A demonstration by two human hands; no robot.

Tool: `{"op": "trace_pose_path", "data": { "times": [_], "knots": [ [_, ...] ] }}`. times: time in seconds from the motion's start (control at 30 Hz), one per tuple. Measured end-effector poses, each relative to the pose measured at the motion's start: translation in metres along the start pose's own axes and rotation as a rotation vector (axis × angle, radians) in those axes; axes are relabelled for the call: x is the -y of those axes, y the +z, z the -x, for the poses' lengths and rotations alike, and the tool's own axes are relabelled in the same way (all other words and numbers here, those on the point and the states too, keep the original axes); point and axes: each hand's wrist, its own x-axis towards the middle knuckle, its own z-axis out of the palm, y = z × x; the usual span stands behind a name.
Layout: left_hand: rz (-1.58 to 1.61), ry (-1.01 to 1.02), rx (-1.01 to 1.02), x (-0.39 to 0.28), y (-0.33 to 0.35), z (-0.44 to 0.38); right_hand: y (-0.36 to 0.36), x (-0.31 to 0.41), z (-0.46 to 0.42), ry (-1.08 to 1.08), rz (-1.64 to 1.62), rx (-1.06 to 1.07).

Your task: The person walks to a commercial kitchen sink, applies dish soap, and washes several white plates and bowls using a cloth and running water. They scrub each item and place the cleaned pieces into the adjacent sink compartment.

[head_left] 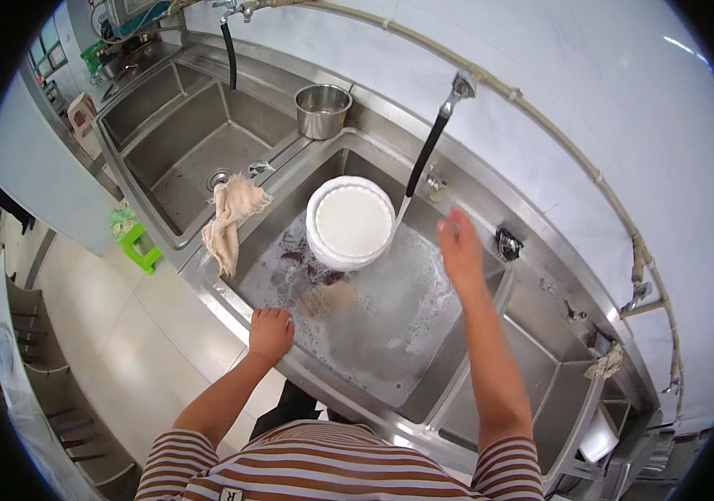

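Observation:
My left hand [271,334] rests on the front rim [313,369] of the stainless-steel sink, fingers curled over the edge. Slightly blurred, my right hand [459,249] is above the right back part of the soapy water [382,338], with nothing seen in it. White round dishes [355,221] with scalloped edges, apparently stacked, stand in the basin to the left of this hand. Water streams from a black hose [427,153] beside them. A tan scrubbing pad or cloth [327,299] lies partly submerged. Dark reddish items [319,272] near it are half hidden by foam.
A frayed beige rag [232,219] drapes over the divider beside the left basin [206,156]. A steel pot [323,111] stands on the back ledge. Another basin [523,363] adjoins on the right. A green plastic stool [138,247] is on the floor at left.

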Motion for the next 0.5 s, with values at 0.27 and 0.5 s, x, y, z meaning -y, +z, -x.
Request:
{"op": "trace_pose_path", "data": {
  "times": [0.27, 0.5],
  "knots": [
    [0.049, -0.031, 0.061, 0.006, 0.003, -0.004, 0.002, 0.115, -0.176, -0.370, 0.225, -0.517],
    [0.115, 0.012, 0.020, 0.010, 0.002, -0.002, -0.001, 0.115, -0.202, -0.131, 0.256, -0.413]
  ]
}}
